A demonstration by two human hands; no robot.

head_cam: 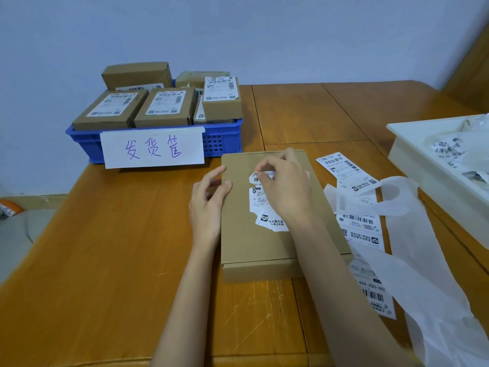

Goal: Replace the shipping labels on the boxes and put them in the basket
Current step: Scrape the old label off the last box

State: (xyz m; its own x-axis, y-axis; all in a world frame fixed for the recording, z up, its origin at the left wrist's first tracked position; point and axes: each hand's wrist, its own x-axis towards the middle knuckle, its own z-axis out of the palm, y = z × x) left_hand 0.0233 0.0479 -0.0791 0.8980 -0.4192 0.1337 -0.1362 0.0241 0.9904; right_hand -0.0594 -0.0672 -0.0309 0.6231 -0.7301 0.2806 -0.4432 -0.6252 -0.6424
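A flat brown cardboard box [267, 247] is lying on the orange-brown wooden bench [105, 260], directly in front of the person. A torn white shipping label [264, 207] is sticking to its top face, partly hidden under the right hand [285, 186], whose fingertips are pinching the label's ragged upper edge. The left hand [209, 200] is resting against the box's left edge, fingers loosely curled, thumb on the top face.

A blue plastic slotted basket [222, 141] is standing at the bench's far left, filled with labelled brown boxes [164, 107] and fronted by a white paper sign [153, 148] bearing purple handwriting. Just right of the box, a strip of fresh white printed labels [362, 226] is lying beside loose translucent backing paper [423, 260]. A white tray [412, 165] holding crumpled label scraps [447, 149] is occupying the right edge.
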